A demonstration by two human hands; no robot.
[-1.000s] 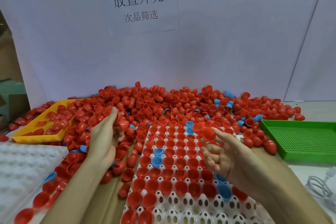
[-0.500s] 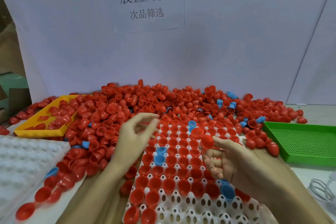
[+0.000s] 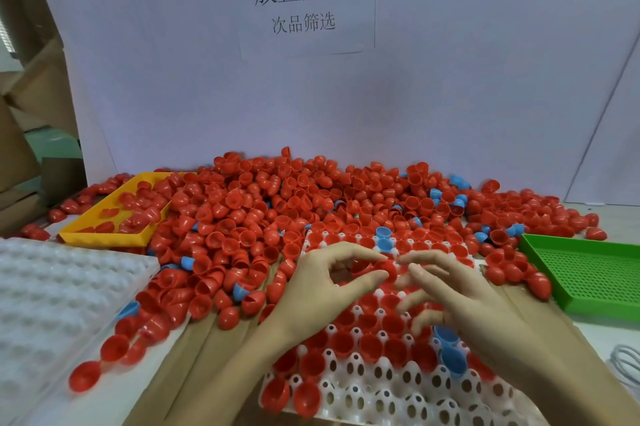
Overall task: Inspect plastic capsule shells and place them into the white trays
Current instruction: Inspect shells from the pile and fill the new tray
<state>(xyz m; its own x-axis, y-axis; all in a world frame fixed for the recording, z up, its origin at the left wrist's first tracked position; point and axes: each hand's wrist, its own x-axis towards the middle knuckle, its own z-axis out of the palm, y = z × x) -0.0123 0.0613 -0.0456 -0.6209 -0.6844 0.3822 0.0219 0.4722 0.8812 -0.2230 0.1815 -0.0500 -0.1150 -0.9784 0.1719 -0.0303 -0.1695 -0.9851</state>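
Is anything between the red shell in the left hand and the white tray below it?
Nothing visible blocks it. The left hand pinches the red shell directly above the white tray. The right hand hovers beside it with its fingers spread over filled pockets. Empty pockets show only along the near rows.

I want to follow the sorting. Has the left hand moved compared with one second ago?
Yes. The left hand has moved right, from over the loose red pile beside the yellow tray to above the white tray, meeting the right hand.
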